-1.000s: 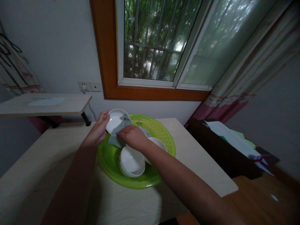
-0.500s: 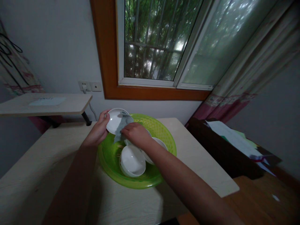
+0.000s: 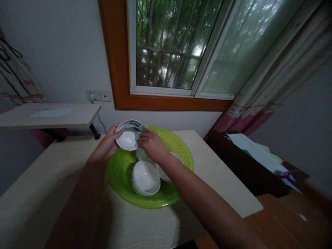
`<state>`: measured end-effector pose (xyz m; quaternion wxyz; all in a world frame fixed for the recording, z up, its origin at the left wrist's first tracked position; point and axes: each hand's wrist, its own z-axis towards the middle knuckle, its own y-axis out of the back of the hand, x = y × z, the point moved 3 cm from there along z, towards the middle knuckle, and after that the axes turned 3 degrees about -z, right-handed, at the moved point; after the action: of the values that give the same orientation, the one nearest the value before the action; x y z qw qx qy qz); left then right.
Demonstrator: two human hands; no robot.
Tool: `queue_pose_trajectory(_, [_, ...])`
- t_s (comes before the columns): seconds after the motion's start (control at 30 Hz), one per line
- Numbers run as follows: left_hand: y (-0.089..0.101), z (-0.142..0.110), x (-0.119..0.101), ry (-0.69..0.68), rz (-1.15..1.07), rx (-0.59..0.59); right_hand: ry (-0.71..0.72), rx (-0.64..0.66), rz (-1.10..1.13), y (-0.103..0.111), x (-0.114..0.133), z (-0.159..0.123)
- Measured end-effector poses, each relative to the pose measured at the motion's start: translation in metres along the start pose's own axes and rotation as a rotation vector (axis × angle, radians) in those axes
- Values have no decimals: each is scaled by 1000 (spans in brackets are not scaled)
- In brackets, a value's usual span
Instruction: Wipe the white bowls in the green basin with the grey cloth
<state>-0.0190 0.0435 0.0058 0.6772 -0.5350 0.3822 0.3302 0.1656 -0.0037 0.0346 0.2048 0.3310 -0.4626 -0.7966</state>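
Observation:
My left hand (image 3: 106,147) grips a small white bowl (image 3: 126,139) by its left rim, holding it over the far edge of a green plastic basin (image 3: 176,152). My right hand (image 3: 151,143) is closed on a grey cloth (image 3: 137,129) pressed against the bowl's upper right rim. In the basin lie other white bowls: one near the front (image 3: 145,178), one partly hidden under my right forearm (image 3: 178,159), and another beneath my right hand.
The basin sits on a pale wooden table (image 3: 46,193). A second small table (image 3: 52,116) stands at the left by the wall sockets. A dark desk with papers (image 3: 256,155) is at the right, below a curtain. A window is straight ahead.
The bowl has tipped from facing me to more level. My right hand with the cloth has moved up from the bowl's lower part to its upper right rim.

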Motion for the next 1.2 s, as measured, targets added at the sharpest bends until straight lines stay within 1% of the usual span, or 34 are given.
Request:
queue_pose_trajectory(0.13, [-2, -2, 0, 37, -17, 11, -19, -42, -16, 3, -5, -3])
queue_pose_trajectory(0.27, [-5, -3, -1, 32, -12, 41, -17, -66, -4, 5, -7, -6])
queue_pose_trajectory(0.37, [-3, -2, 0, 28, 16, 13, 17, -84, 21, 5, -9, -7])
queue_pose_trajectory(0.47, [-3, -2, 0, 29, 43, 20, 71, -103, 27, 5, -8, -7])
queue_pose_trajectory(0.57, [-5, -2, -2, 16, 43, 36, 83, -100, -12, 3, -6, -7])
queue_pose_trajectory(0.7, [-6, -1, -1, 8, 46, 27, 49, -69, -12, 0, -2, -6])
queue_pose_trajectory(0.8, [-4, 1, 0, -27, 31, -8, 55, -36, 42, -3, 3, -6])
queue_pose_trajectory(0.93, [-1, 3, 2, -59, 56, -30, 83, 21, 192, -8, 17, -6])
queue_pose_trajectory(1.07, [2, 4, 3, -75, 97, -33, 99, 10, 284, -13, 31, -5])
queue_pose_trajectory(1.2, [1, 3, 4, -69, 143, -11, 108, 4, 302, -20, 39, -2])
